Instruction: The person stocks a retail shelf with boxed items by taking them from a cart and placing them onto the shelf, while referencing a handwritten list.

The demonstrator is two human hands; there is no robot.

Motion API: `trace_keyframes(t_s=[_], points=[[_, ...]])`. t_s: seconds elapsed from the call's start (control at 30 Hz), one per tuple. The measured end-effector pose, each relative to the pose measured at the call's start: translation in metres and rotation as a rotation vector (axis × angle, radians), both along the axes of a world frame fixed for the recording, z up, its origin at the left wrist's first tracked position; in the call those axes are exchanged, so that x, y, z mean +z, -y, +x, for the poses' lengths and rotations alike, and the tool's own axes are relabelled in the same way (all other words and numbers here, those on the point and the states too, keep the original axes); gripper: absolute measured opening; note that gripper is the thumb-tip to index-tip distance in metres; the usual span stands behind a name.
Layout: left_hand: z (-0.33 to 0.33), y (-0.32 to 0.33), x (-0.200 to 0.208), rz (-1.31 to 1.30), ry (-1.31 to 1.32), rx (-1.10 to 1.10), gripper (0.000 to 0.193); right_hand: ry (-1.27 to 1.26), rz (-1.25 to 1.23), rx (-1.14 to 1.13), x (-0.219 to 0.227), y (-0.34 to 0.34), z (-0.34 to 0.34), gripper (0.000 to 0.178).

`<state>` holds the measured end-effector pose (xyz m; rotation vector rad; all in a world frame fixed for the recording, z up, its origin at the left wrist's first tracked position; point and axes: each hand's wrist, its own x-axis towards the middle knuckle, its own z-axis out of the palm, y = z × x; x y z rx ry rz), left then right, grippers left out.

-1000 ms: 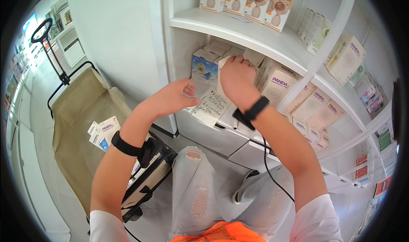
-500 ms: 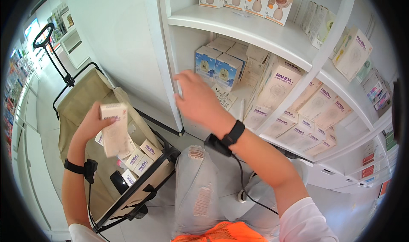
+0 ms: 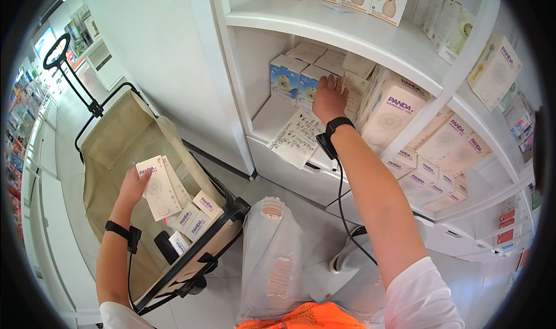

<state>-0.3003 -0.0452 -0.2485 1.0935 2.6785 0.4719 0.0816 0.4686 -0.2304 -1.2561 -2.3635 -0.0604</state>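
My left hand [image 3: 133, 187] grips the upper end of a flat white handheld-fan box [image 3: 158, 191], tilted above the open wagon. Several smaller white boxes [image 3: 193, 222] lie in the wagon's near right corner, beside a black flat object [image 3: 165, 247]. My right hand [image 3: 330, 104] reaches into the shelf with its fingers stretched out, in front of a blue and white fan box [image 3: 307, 88]. Whether its fingertips touch that box cannot be made out. A second blue and white box [image 3: 284, 80] stands to the left. Handwritten paper sheets [image 3: 296, 137] lie on the shelf below my right hand.
The beige fabric wagon [image 3: 104, 149], with its black handle [image 3: 58, 52], stands on my left. White fan boxes [image 3: 395, 112] stack up right of my right hand. A white upright post [image 3: 431, 106] and the upper shelf edge [image 3: 336, 45] frame the shelf opening. Drawers sit below.
My right hand has moved right and deeper into the shelf, uncovering the paper sheets. The box in my left hand has turned its broad printed face toward me and sits slightly lower.
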Motion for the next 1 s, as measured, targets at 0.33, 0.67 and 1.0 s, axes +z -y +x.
trace_keyframes(t_s=[0.33,0.67,1.0], points=[[0.122,-0.052,0.082,-0.139,-0.317,0.061,0.056,-0.026,0.199,-0.024,0.015,0.009,0.006,0.043],[0.21,-0.097,0.182,0.308,0.22,-0.359,0.06,-0.164,0.111,0.333,0.11,0.151,0.047,0.056],[0.213,-0.053,0.202,0.646,0.296,-0.5,0.1,-0.541,-0.626,1.144,0.165,0.266,0.015,0.055]])
